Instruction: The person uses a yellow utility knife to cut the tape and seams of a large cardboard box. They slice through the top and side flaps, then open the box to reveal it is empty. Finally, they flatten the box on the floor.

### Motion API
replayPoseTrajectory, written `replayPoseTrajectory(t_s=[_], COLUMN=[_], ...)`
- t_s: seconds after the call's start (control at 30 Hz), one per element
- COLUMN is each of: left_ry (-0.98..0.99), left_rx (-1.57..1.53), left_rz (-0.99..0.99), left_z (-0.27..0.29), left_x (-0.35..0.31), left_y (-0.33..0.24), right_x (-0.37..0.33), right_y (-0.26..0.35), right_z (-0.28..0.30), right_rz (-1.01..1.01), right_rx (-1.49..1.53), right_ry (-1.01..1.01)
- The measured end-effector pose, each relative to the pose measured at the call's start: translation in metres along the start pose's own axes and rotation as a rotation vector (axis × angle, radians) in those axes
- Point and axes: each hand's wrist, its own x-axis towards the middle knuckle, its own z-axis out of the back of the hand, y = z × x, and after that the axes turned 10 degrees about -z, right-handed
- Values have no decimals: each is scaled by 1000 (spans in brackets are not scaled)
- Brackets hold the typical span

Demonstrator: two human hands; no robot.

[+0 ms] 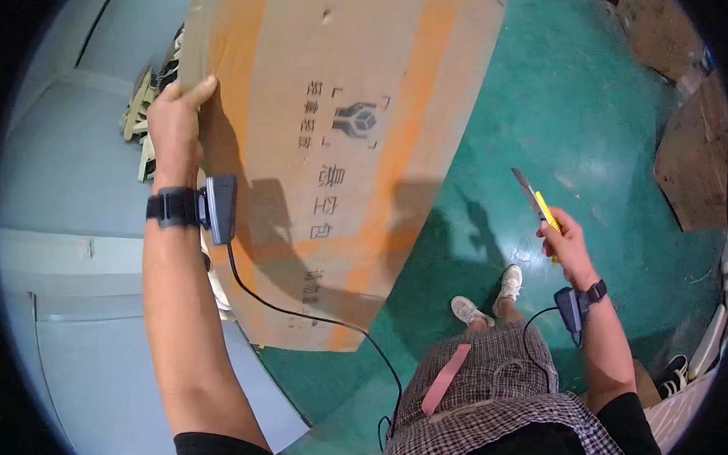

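Holding a large flattened cardboard box (337, 148) upright with our left hand (176, 118), we note the fingers curled over its left edge near the top, thumb lying along the front face, a firm grip on the board. The box stands on the green floor (601, 123) ahead of us and to the left, its lower edge near our feet, its face marked with orange tape bands and dark print. Our right hand (569, 248) is closed around a yellow utility knife (537, 201), fingers wrapped about the handle, the blade extended and pointing up and away from us. The knife is well apart from the box, out to its right, over bare floor. Each wrist carries a black strap with a small dark device; the one on the left wrist (217, 207) lies just beside the box edge, and a black cable (319, 321) runs from it down across the board toward our waist. White shoes (487, 299) show below the right hand, with a checked garment (498, 399) and a pink strip (445, 379) at the waist. Brown cardboard pieces (695, 168) lie on the floor at the far right. A pale wall panel (65, 174) fills the left side.
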Motion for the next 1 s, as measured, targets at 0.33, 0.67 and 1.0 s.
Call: replayPoseTrajectory(t_s=[0.33, 0.67, 1.0], left_ry=[-119, 194, 46], left_rx=[-229, -64, -489], left_rz=[13, 270, 540], left_z=[-16, 55, 103], left_x=[136, 209, -44], left_y=[-54, 47, 282], right_x=[-4, 27, 10], right_y=[-11, -39, -228], right_z=[-75, -58, -59], right_rz=[226, 267, -56], right_rx=[82, -144, 3], right_ry=[-4, -216, -615])
